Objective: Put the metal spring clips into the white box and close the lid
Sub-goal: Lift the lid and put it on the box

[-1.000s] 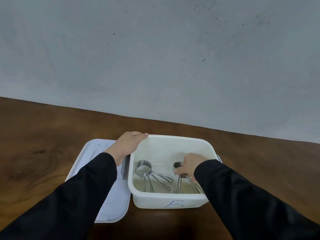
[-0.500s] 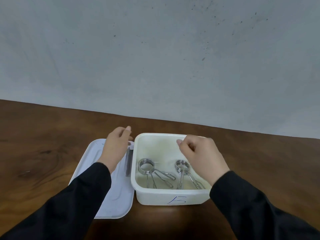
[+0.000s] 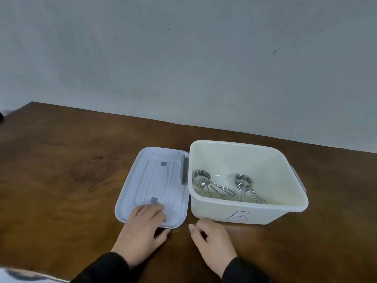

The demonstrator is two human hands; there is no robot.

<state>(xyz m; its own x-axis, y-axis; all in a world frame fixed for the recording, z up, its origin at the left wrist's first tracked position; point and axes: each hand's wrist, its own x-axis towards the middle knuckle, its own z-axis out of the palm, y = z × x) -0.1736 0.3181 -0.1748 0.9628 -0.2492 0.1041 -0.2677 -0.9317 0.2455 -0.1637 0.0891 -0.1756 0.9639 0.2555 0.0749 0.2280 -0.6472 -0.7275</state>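
Note:
The white box (image 3: 271,214) stands open on the wooden table, marked with a blue letter on its front wall. Two metal spring clips lie side by side inside it, one on the left (image 3: 202,177) and one on the right (image 3: 243,181). The white lid (image 3: 146,176) lies flat on the table, touching the box's left side. My left hand (image 3: 140,233) holds the lid's near edge, fingers on top and thumb at the rim. My right hand (image 3: 214,242) rests on the table just in front of the box's near left corner, fingers loosely curled, holding nothing.
Grey latches sit on the box's left side (image 3: 184,170) and right side (image 3: 298,180). A grey wall rises behind the brown table (image 3: 61,180). The table's left far corner is in view at the left.
Both hands drew back toward me. My left hand went from the lid's far end to its near edge. My right hand left the box and came down in front of it. The view shifted left.

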